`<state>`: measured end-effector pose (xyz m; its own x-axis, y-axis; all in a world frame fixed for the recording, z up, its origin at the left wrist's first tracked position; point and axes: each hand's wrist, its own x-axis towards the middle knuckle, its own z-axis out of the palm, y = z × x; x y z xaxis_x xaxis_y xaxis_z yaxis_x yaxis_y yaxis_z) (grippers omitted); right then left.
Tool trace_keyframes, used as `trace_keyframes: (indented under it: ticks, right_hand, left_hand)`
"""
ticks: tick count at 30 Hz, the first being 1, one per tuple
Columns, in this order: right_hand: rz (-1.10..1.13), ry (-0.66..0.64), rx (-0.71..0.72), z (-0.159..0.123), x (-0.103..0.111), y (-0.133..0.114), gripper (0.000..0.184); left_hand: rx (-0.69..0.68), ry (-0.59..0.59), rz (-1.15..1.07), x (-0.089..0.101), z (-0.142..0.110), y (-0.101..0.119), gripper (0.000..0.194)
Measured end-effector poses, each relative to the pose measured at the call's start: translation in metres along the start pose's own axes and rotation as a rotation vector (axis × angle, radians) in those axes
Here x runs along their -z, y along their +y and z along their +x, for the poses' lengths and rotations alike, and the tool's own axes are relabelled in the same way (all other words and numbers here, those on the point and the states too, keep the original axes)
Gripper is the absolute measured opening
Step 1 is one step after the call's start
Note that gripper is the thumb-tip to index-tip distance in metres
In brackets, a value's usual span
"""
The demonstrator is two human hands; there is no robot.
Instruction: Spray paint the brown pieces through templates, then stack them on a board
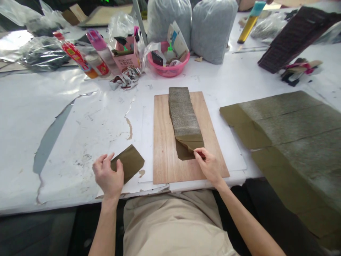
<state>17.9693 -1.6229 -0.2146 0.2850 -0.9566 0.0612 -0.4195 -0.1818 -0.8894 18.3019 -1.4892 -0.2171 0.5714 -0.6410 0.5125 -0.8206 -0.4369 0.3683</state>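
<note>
On a wooden board (165,142) lies a long overlapping row of olive fabric pieces (185,110), most of it greyish on top. My right hand (209,165) pinches the lifted edge of the nearest piece in the row, which bends up at its right corner. To the left of the board, my left hand (109,176) holds a separate olive piece with cut corners (130,161) by its left end, thumb on top. That piece is low over the white tabletop; whether it touches is unclear.
Large olive sheets (293,124) overhang the table's front edge at right. Behind the board stand a pink basket (170,72) with small items, a pink box (129,60), several bottles (76,53) and two stuffed bags (213,32). A dark ribbed stack (293,39) is at back right.
</note>
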Motion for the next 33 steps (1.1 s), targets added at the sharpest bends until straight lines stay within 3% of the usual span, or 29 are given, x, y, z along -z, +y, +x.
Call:
trace_keyframes:
  ticks: [4,7,9,12,14,19,23,26,29,33]
  right_hand:
    - [0.115,0.049,-0.146,0.003,0.006,0.000,0.023]
    - [0.160,0.034,-0.155,0.004,0.007,-0.001,0.023]
    - [0.179,0.023,-0.153,0.003,0.007,-0.001,0.022]
    - [0.230,0.001,-0.166,0.001,0.008,0.000,0.021]
    - [0.316,0.056,-0.212,0.001,0.009,0.004,0.020]
    - [0.690,0.442,-0.324,0.008,0.024,0.020,0.015]
    - [0.895,0.714,-0.310,0.016,0.056,0.029,0.014]
    - [0.840,0.818,-0.225,0.013,0.082,0.024,0.011]
    - [0.525,0.693,-0.096,0.000,0.089,0.007,0.006]
    - [0.052,0.120,0.051,-0.026,0.054,-0.022,0.006]
  left_hand:
    - [-0.217,-0.104,-0.201,-0.005,-0.009,0.050,0.029]
    - [-0.461,-0.359,-0.408,-0.020,-0.017,0.097,0.034]
    - [-0.648,-0.497,-0.421,-0.034,-0.022,0.125,0.036]
    - [-0.814,-0.565,-0.302,-0.054,-0.026,0.155,0.037]
    - [-0.829,-0.579,-0.203,-0.063,-0.026,0.164,0.039]
    - [-0.809,-0.565,-0.125,-0.069,-0.027,0.167,0.035]
    - [-0.807,-0.570,-0.142,-0.068,-0.029,0.166,0.035]
    - [-0.793,-0.573,-0.165,-0.070,-0.028,0.167,0.035]
    - [-0.759,-0.602,-0.232,-0.069,-0.026,0.166,0.035]
    - [-0.571,-0.670,-0.439,-0.054,-0.023,0.156,0.028]
